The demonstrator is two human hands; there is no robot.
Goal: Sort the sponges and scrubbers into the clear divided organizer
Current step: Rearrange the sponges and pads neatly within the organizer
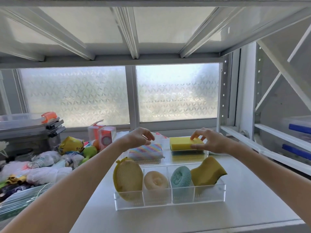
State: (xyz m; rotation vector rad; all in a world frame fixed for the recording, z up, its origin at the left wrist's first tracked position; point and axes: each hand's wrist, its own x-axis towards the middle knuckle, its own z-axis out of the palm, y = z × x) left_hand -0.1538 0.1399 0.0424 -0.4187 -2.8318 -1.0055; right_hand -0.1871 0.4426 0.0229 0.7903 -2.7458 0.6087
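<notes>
The clear divided organizer (170, 198) at lower centre is transparent, glossy hard plastic with smooth walls and a dotted floor. In it, the yellow oval scrubber (127, 178) has a coarse mesh face; the cream scrubber (155, 180) and the teal scrubber (180, 176) look knitted and nubbly; the wavy yellow sponge (207, 172) is matt, porous foam with a dark rough backing. Further up, the rectangular yellow sponge (184, 142) is the same matt foam, and the striped sponge (145, 149) looks like woven cloth. The shelf surface (235, 207) is smooth, pale and faintly shiny. The window panes (176, 93) are frosted, patterned glass. At left, crinkled plastic bags (45, 172) look thin and glossy.
</notes>
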